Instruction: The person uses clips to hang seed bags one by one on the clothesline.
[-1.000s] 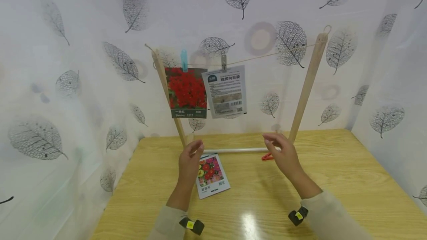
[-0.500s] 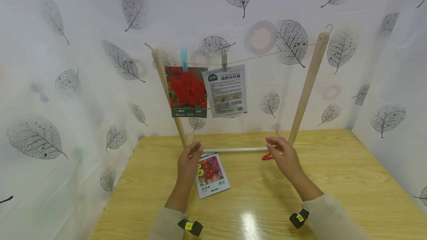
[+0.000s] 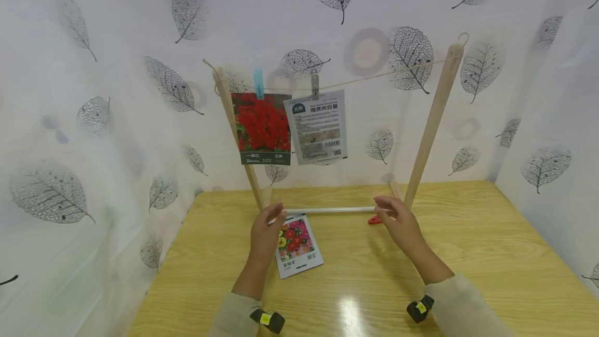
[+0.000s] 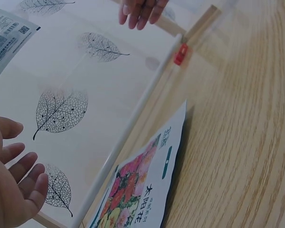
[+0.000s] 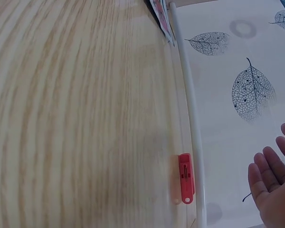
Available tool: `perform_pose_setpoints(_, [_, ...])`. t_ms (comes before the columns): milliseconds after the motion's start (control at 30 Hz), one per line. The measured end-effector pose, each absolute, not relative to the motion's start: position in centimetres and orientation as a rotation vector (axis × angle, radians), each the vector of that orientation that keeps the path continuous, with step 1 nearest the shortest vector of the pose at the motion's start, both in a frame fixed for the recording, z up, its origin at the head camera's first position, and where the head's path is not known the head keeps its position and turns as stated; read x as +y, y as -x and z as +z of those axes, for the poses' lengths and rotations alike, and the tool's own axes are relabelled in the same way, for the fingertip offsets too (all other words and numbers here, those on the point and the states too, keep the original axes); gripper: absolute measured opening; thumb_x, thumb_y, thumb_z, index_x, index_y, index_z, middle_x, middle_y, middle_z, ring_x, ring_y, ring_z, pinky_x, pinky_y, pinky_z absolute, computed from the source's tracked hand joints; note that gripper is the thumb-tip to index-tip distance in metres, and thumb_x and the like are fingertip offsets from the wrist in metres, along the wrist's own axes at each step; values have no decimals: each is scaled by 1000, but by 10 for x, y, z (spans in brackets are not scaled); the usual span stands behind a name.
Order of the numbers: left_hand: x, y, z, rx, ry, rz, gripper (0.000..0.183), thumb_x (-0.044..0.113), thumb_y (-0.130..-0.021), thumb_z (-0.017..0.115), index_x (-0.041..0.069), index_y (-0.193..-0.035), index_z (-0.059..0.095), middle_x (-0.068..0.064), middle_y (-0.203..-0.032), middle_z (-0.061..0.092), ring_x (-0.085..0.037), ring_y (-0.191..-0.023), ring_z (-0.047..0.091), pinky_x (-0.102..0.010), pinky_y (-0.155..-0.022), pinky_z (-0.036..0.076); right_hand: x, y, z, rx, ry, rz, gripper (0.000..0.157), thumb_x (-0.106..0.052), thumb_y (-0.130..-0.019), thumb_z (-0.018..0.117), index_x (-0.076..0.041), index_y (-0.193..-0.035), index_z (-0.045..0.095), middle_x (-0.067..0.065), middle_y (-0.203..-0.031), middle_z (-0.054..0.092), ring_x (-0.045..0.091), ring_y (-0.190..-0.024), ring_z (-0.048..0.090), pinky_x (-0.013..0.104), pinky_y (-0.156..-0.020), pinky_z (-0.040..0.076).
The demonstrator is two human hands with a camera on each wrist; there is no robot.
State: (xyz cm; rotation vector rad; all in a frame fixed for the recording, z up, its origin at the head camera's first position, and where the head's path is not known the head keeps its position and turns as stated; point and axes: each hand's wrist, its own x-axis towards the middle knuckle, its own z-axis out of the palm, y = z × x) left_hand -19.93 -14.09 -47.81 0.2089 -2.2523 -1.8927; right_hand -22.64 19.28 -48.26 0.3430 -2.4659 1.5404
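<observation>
My left hand (image 3: 267, 230) hovers by the left end of a white rod (image 3: 334, 210), fingers loosely bent around nothing. Beneath and beside it a seed packet (image 3: 299, 248) with colourful flowers lies on the table. My right hand (image 3: 398, 222) hovers near the rod's other end, also holding nothing, fingers relaxed in the right wrist view. Close to it on the table lies a red clothespin (image 5: 185, 178), along the rod. From a string hang a red-flower packet (image 3: 263, 129) under a blue clothespin (image 3: 258, 83) and a white printed packet (image 3: 318, 129) under a grey clothespin (image 3: 314, 85).
Two wooden posts, a left post (image 3: 252, 183) and a right post (image 3: 432, 124), carry the string (image 3: 374, 78) above the wooden table (image 3: 468, 254). Behind stands a pale curtain (image 3: 365, 9) printed with leaves. Wrist cameras are strapped to both sleeves.
Both hands have lowered very slightly in the head view. The packets, the clothespins and the rod stay where they were; the view has shifted a little.
</observation>
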Motion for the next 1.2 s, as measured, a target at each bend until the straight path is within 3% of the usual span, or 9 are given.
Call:
perform_pose_setpoints(133, [-142,199,-481,-2265,-207,-1911,46,34,-97,67,13,-137,59,-8,-140,62,-30,-132,56,-46,-110,48,196,228,-488,-2498,-333,1551,36,-21,-104,58,-1,-134,59,19,-134,60,34,-117,62,8,-91,46])
perform_pose_setpoints(467, [-141,201,-489,-2357,-302,-1910,50,30,-95,70,16,-141,57,-9,-142,60,-31,-127,60,-45,-101,54,198,226,-495,-2551,-271,1574,38,-18,-103,59,5,-134,58,24,-135,59,40,-125,58,9,-90,48])
perform_pose_setpoints(567, [-141,201,-491,-2403,-319,-1895,50,28,-95,68,17,-143,56,-11,-144,57,-34,-131,56,-48,-101,53,200,227,-498,-2586,-256,1533,37,-17,-103,59,4,-134,58,23,-133,61,39,-124,59,19,-93,54])
perform_pose_setpoints(700, [-142,199,-494,-2473,-323,-1846,49,27,-96,66,19,-143,54,-11,-148,55,-36,-137,51,-55,-109,46,202,228,-502,-2644,-240,1458,35,-17,-103,58,3,-131,60,25,-131,63,41,-123,60,44,-97,56])
perform_pose_setpoints(800, [-142,199,-497,-2553,-319,-1810,51,27,-97,65,18,-145,51,-11,-150,52,-37,-132,53,-54,-96,54,204,229,-505,-2676,-227,1446,33,-16,-103,57,4,-130,62,26,-129,64,43,-121,60,55,-99,53])
perform_pose_setpoints(900, [-142,198,-500,-2622,-298,-1784,54,27,-98,65,16,-148,48,-14,-151,50,-37,-128,54,-52,-89,57,205,229,-507,-2709,-208,1471,35,-16,-103,57,3,-131,60,26,-129,63,43,-118,62,57,-98,52])
perform_pose_setpoints(967, [-141,198,-501,-2644,-289,-1766,55,26,-97,66,15,-149,48,-15,-151,49,-39,-132,52,-54,-96,54,206,228,-508,-2724,-208,1488,36,-16,-103,58,3,-133,59,26,-130,62,42,-116,63,55,-96,53])
perform_pose_setpoints(1067, [-141,197,-503,-2656,-279,-1718,54,25,-97,67,15,-147,50,-14,-150,51,-41,-140,45,-60,-113,40,207,228,-510,-2721,-246,1509,38,-15,-102,58,4,-136,57,27,-132,62,41,-115,65,52,-96,54])
perform_pose_setpoints(1200, [-141,198,-506,-2658,-272,-1683,54,23,-96,68,14,-146,51,-16,-147,54,-43,-141,44,-63,-115,35,208,228,-514,-2693,-311,1502,40,-12,-102,58,7,-137,54,29,-133,60,45,-117,63,56,-99,52])
